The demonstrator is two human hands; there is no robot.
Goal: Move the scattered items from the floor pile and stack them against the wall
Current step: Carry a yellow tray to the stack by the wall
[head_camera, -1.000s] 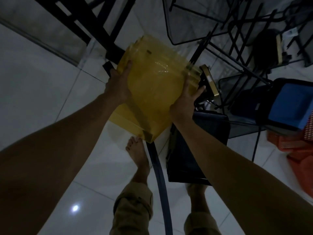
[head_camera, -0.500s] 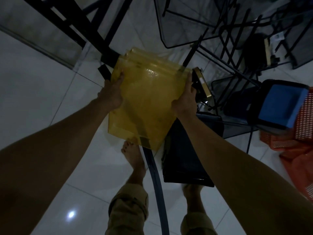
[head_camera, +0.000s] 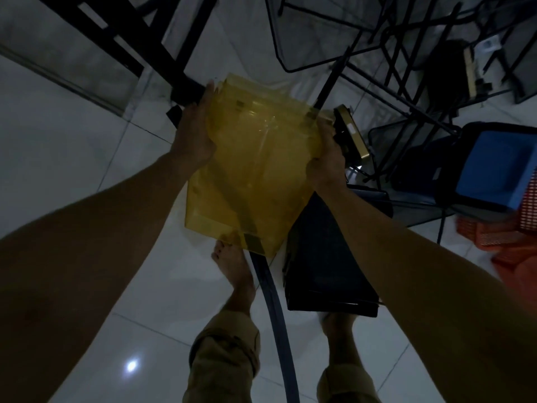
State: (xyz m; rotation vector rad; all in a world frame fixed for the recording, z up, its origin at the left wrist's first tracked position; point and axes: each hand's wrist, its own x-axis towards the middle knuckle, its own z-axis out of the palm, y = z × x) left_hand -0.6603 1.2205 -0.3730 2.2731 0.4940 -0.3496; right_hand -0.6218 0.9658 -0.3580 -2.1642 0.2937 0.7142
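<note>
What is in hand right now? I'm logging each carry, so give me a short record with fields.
item held: yellow translucent panels, a stack, off the floor
left hand: grips the stack's left edge
right hand: grips the stack's right edge
below the stack: black box on the white tiled floor
to the right: blue bin, orange crates
ahead: black wire frames
light: dim
</note>
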